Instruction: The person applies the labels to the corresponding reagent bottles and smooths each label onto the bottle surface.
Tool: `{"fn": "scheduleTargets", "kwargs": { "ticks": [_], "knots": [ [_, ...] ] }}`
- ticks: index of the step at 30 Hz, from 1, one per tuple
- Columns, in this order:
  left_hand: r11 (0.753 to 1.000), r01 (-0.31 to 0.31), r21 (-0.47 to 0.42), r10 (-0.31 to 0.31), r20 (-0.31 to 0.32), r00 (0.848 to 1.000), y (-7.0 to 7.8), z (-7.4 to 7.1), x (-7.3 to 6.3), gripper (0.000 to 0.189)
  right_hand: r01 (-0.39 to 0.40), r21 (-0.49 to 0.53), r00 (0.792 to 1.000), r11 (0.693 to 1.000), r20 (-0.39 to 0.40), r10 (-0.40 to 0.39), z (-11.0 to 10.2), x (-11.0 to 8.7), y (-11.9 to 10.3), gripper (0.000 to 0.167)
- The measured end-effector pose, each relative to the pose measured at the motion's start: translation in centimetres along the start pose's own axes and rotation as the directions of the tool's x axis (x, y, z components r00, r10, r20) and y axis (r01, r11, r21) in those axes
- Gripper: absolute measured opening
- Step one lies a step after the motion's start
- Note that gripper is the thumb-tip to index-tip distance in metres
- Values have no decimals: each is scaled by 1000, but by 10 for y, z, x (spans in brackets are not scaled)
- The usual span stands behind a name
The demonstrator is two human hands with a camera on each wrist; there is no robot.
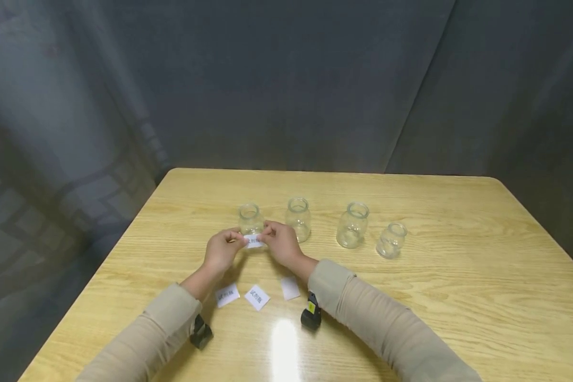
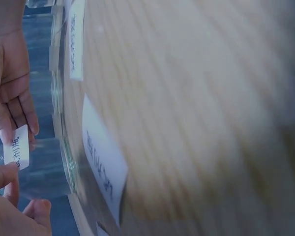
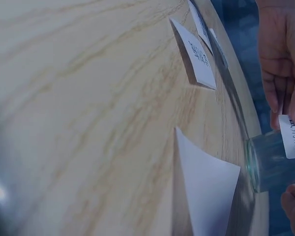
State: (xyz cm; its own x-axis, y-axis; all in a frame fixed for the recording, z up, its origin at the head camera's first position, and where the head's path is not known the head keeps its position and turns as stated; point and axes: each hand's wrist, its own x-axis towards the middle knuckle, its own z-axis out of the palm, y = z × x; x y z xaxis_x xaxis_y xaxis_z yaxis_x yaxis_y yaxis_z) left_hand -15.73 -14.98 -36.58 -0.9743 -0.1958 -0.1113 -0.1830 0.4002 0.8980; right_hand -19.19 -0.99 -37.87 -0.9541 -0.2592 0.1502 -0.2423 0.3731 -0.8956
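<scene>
In the head view my left hand (image 1: 222,251) and right hand (image 1: 283,245) pinch opposite ends of a small white label (image 1: 254,241) printed with dark characters. They hold it at the front of the leftmost clear glass jar (image 1: 250,211). In the left wrist view the label (image 2: 18,146) lies across the side of the jar (image 2: 51,169), with fingers at both ends. The right wrist view also has the label (image 3: 291,135) against the glass; whether it sticks there I cannot tell. Fingers hide part of the jar.
To the right stand three more glass jars: one (image 1: 298,217) beside my right hand, another (image 1: 352,227), and a smaller one (image 1: 391,241). Nearer on the wooden table (image 1: 458,297) lie two printed labels (image 1: 227,295), (image 1: 257,297) and a blank-looking white one (image 1: 290,288).
</scene>
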Motion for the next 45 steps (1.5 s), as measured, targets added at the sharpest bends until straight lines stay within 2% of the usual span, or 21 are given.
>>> {"fn": "scheduleTargets", "kwargs": {
  "ticks": [8,15,19,21,24,27,30,34,38,45],
  "knots": [
    [995,-43,94,44,-9,999,-1,0,2,8,18,-74,1000,997,-13,-19,2,-1,1,9],
    [987,-93,131,90,31,995,3,-4,6,6,77,-237,997,968,17,-75,-3,1,-1,12],
    [982,-128,141,122,56,991,4,-7,10,7,77,-275,997,958,33,-70,-7,4,-3,26],
    [978,-152,145,144,67,987,4,-9,12,12,85,-284,996,955,38,-77,-8,5,-4,40],
    [979,-160,129,151,74,986,2,-12,16,29,108,-308,994,945,50,-97,-7,7,-5,55],
    [979,-160,126,150,84,985,0,-15,18,46,121,-324,992,938,69,-104,-5,8,-5,58],
    [976,-153,155,142,80,987,-2,-16,19,50,120,-340,992,933,76,-100,-3,8,-4,59],
    [963,-183,199,171,77,982,-4,-15,19,47,126,-359,992,925,63,-110,0,7,-2,61],
    [941,-236,243,222,82,971,-4,-14,19,45,137,-365,991,921,52,-126,2,6,0,61],
    [906,-292,308,287,61,956,0,-13,21,38,156,-373,987,915,25,-158,0,6,-2,57]
  ]
}}
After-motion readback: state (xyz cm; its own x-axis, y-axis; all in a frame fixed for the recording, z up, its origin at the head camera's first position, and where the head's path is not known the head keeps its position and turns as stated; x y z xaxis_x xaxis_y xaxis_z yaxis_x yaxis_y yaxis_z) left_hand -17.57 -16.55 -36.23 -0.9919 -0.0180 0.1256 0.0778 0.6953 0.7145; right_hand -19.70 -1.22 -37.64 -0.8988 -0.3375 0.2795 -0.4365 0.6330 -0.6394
